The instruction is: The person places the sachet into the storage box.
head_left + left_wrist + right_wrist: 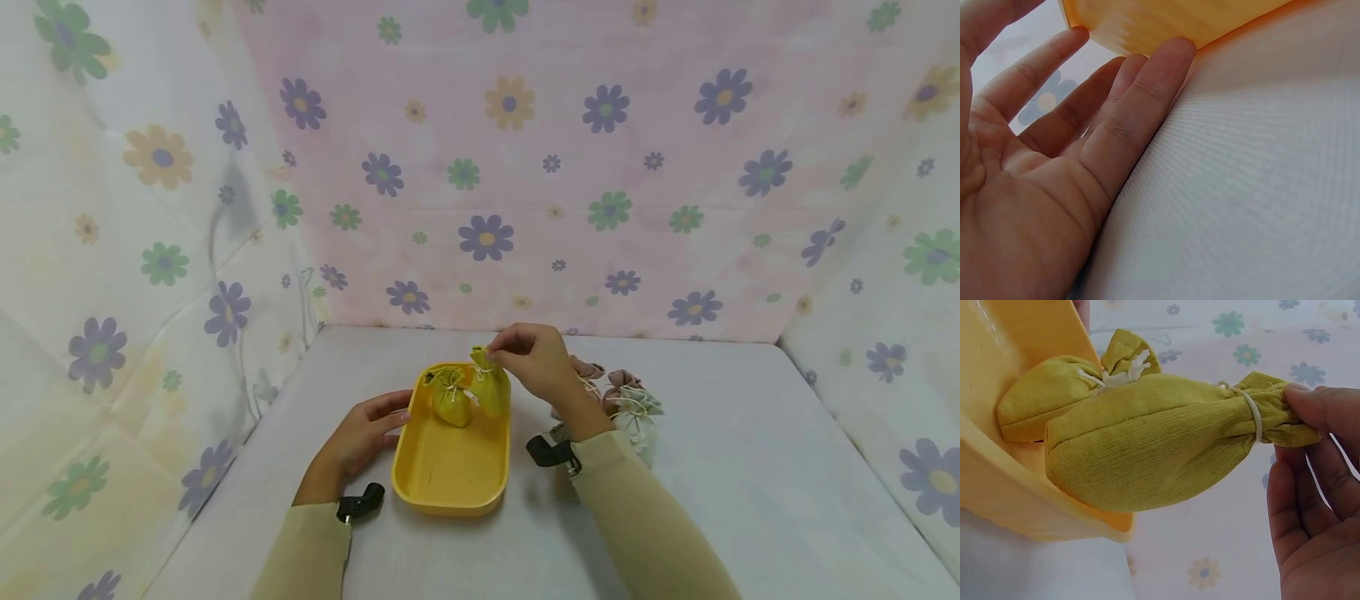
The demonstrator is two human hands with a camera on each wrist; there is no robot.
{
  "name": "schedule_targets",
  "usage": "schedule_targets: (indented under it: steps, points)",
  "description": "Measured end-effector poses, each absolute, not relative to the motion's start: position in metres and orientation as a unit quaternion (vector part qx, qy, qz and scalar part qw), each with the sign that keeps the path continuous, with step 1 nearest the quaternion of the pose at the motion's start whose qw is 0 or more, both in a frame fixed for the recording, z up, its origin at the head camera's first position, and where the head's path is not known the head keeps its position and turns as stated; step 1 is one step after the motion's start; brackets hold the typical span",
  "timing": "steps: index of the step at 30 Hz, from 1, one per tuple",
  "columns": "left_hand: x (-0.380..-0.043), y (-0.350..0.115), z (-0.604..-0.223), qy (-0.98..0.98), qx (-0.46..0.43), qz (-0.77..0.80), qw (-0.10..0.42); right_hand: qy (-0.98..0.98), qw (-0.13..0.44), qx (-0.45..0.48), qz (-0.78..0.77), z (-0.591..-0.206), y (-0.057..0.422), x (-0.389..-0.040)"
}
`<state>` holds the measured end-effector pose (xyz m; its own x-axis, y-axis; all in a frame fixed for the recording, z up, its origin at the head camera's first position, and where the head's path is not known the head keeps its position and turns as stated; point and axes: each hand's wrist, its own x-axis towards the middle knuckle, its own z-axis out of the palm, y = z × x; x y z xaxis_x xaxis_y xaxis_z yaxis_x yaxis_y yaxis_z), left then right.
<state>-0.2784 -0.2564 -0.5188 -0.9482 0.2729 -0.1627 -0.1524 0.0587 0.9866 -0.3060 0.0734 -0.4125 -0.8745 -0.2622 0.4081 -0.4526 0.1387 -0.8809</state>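
There is one tray (450, 471), yellow, left of centre on the tabletop (750, 467), its far end near the tabletop's back edge. Two yellow pouches are at that end: the held pouch (492, 395) over the tray's far right corner, and just beside it the second pouch (452, 407), inside near the far left corner. The right hand (542, 362) pinches the held pouch between thumb and fingers by its gathered neck, above the white cord; whether its base touches the tray cannot be told. The left hand (367, 433) has its fingers apart, fingertips against the tray's left wall.

Right of the tray, partly behind the right arm, are at least two brown pouches (624, 382) and one pale pouch (637, 432); the full count is hidden.

The tabletop is white. Flowered cloth makes three walls: a pink back wall (555, 225) and two whitish side walls (45, 283).
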Motion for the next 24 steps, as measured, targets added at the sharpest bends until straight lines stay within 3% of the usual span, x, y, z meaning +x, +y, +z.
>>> schedule_targets:
  steps: [24]
  points:
    - [-0.279, -0.256, -0.521, 0.709, 0.035, 0.688, 0.153, -0.786, 0.058, 0.206, 0.58, -0.446, 0.067, -0.315]
